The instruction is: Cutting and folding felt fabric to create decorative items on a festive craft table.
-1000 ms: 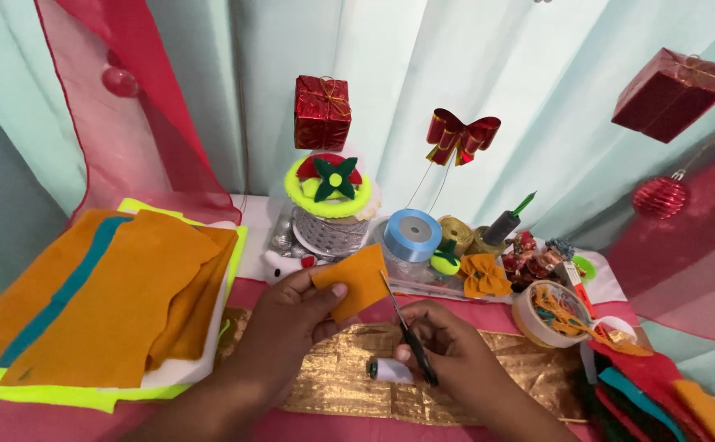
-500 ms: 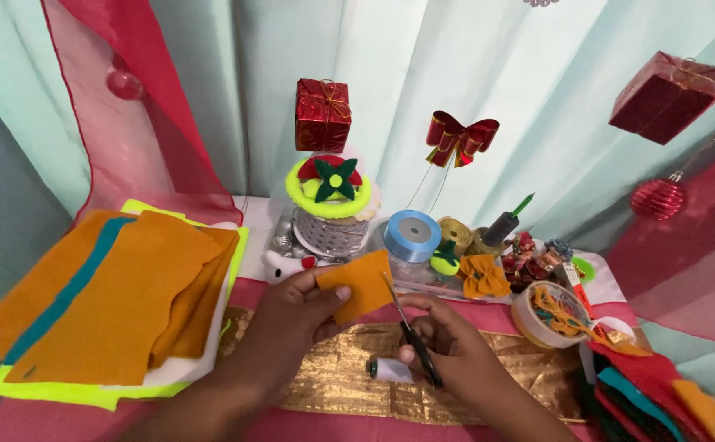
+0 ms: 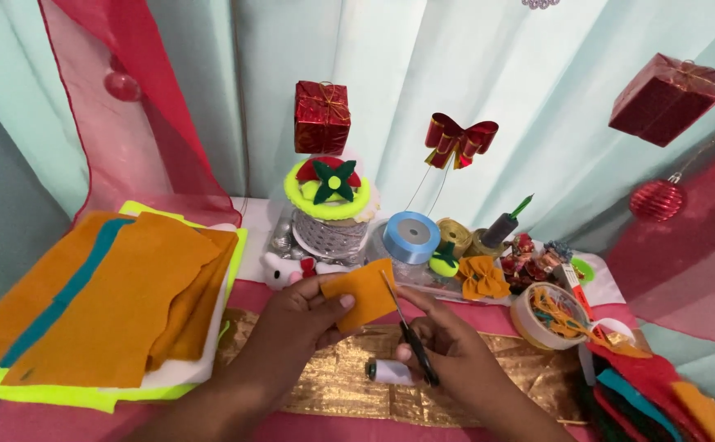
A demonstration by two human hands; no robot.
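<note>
The left hand (image 3: 296, 323) pinches a small orange felt piece (image 3: 363, 295) between thumb and fingers, holding it up just above the gold cloth (image 3: 333, 381) at the middle of the table. The right hand (image 3: 447, 352) is closed around the handles of black scissors (image 3: 406, 327), whose blades run up along the felt's right edge — how far apart the blades stand cannot be told from this angle.

A clean cut here, as a judgement, calls for keeping the felt taut and flat, feeding it into the blades by turning the piece rather than twisting the scissors, and keeping the left thumb well back from the cutting line.

A small white spool (image 3: 390, 372) lies on the gold cloth just under the right hand. To the left sits a stack of orange felt sheets (image 3: 120, 303); behind the hands, a blue ribbon roll (image 3: 410, 237) and an orange felt bow (image 3: 482, 278).
</note>
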